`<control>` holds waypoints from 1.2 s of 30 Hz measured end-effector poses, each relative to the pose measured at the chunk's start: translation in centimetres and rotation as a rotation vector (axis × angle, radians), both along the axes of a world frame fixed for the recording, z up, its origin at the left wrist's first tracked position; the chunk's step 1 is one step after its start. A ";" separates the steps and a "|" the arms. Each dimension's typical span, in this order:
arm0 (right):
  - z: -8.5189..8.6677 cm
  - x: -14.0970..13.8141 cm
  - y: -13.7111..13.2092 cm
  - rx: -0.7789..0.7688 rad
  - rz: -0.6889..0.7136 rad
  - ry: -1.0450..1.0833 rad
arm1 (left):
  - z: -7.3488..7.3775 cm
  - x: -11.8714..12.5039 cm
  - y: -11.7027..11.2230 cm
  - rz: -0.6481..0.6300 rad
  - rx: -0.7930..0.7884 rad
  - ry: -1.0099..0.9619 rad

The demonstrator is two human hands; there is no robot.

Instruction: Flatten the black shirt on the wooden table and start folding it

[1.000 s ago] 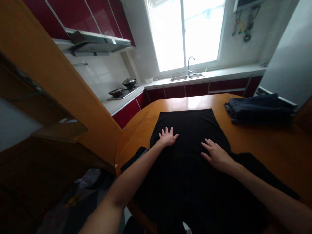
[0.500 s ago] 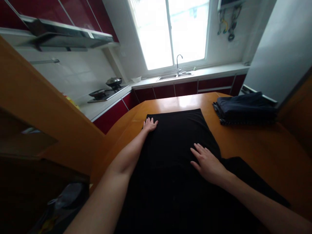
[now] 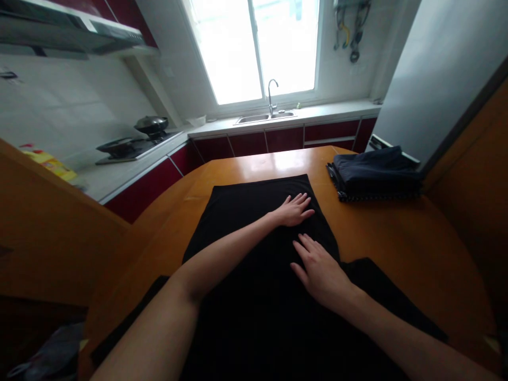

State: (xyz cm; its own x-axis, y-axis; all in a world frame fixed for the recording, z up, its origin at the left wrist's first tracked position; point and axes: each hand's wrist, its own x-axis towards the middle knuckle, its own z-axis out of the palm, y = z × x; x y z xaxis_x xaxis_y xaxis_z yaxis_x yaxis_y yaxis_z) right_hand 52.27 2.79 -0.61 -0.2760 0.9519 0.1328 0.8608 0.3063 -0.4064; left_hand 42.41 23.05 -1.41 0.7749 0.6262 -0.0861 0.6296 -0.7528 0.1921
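A black long-sleeved garment [image 3: 246,233] lies spread over the wooden table [image 3: 270,163], its straight far edge pointing toward the window. One sleeve shows at each side, near the table's front. My left hand [image 3: 294,210] rests flat on the cloth near its far right corner, fingers spread. Just below it, my right hand [image 3: 319,267] lies on the garment's right half with the fingers stretched out. Neither hand grips the fabric. My forearms cover parts of the garment, and its near end runs out of the frame.
A stack of folded dark clothes [image 3: 373,173] sits at the table's back right. Behind are a counter with a sink [image 3: 262,117], a stove with a wok [image 3: 151,126] and a pan [image 3: 116,147]. A large pale panel [image 3: 432,69] stands at right.
My left hand has moved across the garment from its far left corner to the far right. My right hand stays at about the same place on the cloth. The view has turned slightly left.
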 end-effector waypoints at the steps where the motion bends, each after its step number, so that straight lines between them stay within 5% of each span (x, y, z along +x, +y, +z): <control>1: 0.2 0.2 0.3 0.016 -0.030 0.000 | -0.1 0.6 -0.4 -0.020 0.017 0.014; 9: 0.2 2.6 2.7 -0.086 -0.276 -0.102 | 0.2 0.2 -2.0 -0.172 0.061 0.034; 17: 0.8 2.7 2.7 -0.229 -0.250 -0.177 | -0.2 3.2 2.0 0.133 0.083 0.033; 25: 0.8 2.6 2.8 -0.199 -0.253 -0.218 | -0.4 3.4 1.5 0.132 0.090 0.036; 36: 1.0 2.5 2.8 -0.189 -0.259 -0.197 | -0.6 6.8 9.5 0.322 0.054 0.000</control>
State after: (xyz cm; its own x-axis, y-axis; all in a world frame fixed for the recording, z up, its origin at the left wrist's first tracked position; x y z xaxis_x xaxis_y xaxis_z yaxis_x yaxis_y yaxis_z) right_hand 54.74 5.61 0.43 -0.0259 0.9961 -0.0838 0.9671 0.0038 -0.2542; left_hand 49.19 32.55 -2.05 0.5366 0.8425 -0.0463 0.8368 -0.5243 0.1576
